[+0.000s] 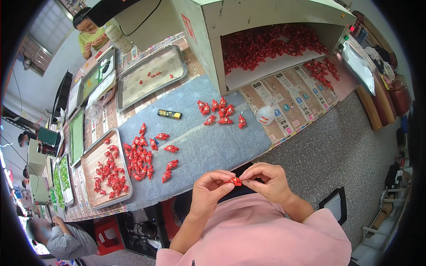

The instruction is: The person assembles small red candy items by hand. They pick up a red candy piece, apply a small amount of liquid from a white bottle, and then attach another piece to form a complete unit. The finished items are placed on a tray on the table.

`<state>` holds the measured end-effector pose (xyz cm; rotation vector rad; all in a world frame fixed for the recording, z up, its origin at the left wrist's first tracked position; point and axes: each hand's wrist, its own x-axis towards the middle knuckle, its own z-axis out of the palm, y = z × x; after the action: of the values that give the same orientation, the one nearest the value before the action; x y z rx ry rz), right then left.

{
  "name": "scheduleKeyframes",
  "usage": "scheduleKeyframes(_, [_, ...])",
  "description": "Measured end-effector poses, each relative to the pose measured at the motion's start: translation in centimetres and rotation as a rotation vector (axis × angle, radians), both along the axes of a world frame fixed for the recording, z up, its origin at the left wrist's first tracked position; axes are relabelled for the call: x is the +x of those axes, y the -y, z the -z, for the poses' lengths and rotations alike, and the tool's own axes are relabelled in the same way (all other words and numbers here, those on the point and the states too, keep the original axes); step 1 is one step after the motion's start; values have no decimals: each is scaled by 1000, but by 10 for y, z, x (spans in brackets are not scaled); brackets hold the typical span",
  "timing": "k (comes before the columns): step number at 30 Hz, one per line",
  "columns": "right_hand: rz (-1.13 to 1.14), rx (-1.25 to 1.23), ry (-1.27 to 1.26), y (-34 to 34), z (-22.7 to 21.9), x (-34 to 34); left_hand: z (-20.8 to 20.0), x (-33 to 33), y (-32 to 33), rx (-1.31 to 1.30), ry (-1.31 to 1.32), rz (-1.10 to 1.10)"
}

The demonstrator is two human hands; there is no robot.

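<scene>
Pinching one small red wrapped piece [236,181] between my left hand [208,191] and right hand [270,181] above my lap, off the table [213,150] — any slackening could drop it floorward

Small red wrapped piece [236,181], pinched between fingertips above lap.

We saw a small bright red piece [236,181] pinched between the left hand [208,191] and right hand [270,181], above a pink shirt [266,235]. The same red (glossy, almost foil-like) covered the loose pieces [140,157] on the blue-grey cloth [208,146] and those on the silver-grey tray [91,166]. A black and gold tube [169,114] lay further off, before a pale cream hopper [248,17].
</scene>
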<state>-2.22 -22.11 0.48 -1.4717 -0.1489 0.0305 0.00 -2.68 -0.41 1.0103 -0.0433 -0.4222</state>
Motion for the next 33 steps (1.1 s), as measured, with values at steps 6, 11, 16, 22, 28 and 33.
scheduleKeyframes(6, [-23,74,-39,2,-4,-2,1,3,-3,-29,-7,53])
scheduleKeyframes(11, [56,-100,70,0,-5,-3,1,1,1,28,47,10])
scheduleKeyframes(16, [55,-198,190,1,-5,-1,2,1,-2,55,107,45])
scheduleKeyframes(22, [40,-215,227,1,-6,0,4,3,-4,-14,70,74])
scheduleKeyframes(28, [41,-228,314,0,-6,-1,0,3,-4,14,61,78])
scheduleKeyframes(33, [76,-262,386,-4,-9,-1,-8,4,-4,38,63,79])
